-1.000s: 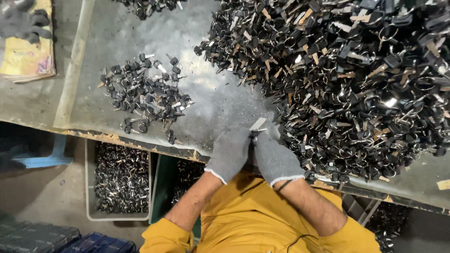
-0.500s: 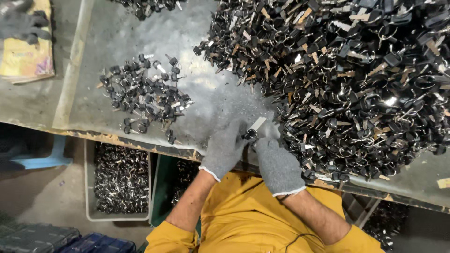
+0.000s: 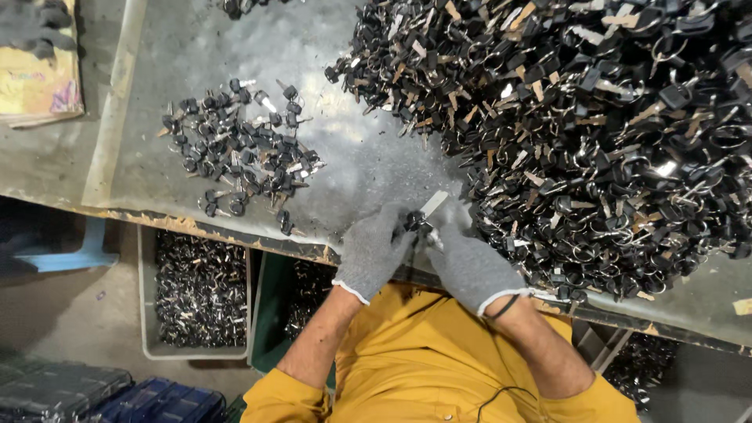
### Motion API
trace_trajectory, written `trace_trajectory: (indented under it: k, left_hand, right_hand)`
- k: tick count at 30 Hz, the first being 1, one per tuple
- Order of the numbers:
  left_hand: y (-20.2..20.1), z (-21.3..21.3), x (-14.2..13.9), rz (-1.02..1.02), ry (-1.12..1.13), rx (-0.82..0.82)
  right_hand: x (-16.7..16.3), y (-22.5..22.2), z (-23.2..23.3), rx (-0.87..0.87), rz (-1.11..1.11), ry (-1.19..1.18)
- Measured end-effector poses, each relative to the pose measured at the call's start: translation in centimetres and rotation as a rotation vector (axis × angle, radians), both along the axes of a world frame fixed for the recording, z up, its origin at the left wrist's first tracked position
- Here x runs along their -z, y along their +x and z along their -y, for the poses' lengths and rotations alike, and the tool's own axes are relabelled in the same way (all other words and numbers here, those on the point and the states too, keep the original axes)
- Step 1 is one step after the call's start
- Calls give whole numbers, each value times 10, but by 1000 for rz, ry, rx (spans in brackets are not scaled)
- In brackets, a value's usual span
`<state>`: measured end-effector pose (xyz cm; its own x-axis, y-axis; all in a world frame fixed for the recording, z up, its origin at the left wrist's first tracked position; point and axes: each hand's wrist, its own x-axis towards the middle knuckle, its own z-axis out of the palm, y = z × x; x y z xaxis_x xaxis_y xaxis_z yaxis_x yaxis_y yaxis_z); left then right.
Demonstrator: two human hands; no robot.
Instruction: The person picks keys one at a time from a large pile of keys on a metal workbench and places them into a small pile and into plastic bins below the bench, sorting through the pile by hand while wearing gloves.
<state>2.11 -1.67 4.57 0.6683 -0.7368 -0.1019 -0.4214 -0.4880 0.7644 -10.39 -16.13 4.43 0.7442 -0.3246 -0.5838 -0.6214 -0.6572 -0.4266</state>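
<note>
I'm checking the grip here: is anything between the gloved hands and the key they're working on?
Nothing visible is. The left hand and right hand both close directly on the key at the near table edge. The big key heap lies just right of them, and the small pile lies apart to the left.

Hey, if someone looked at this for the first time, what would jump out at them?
First, the huge heap of black-headed keys covering the right of the grey table. Next, the two grey-gloved hands at the table's near edge, left hand and right hand, pinching one key between them. A smaller pile of keys lies to the left.
</note>
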Motion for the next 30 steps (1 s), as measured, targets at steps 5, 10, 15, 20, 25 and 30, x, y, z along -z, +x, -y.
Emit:
trace_trajectory:
  k: [5, 10, 15, 20, 25, 30]
  left_hand:
    - [1, -2, 6, 190, -97, 76]
    - [2, -3, 20, 284, -6, 193]
    - [-2, -3, 16, 304, -162, 133]
    - [0, -5, 9, 39, -4, -13]
    - [-4, -8, 25, 337, -105, 89]
    - [-8, -8, 29, 394, -78, 120]
  right_hand:
    - [17, 2, -10, -208, 304, -158]
    - [6, 9, -29, -25, 109, -244]
    - [-5, 14, -33, -19, 56, -202]
    - [-15, 6, -25, 24, 30, -127]
    - [-13, 10, -26, 108, 137, -136]
    - [-8, 16, -27, -53, 274, -351]
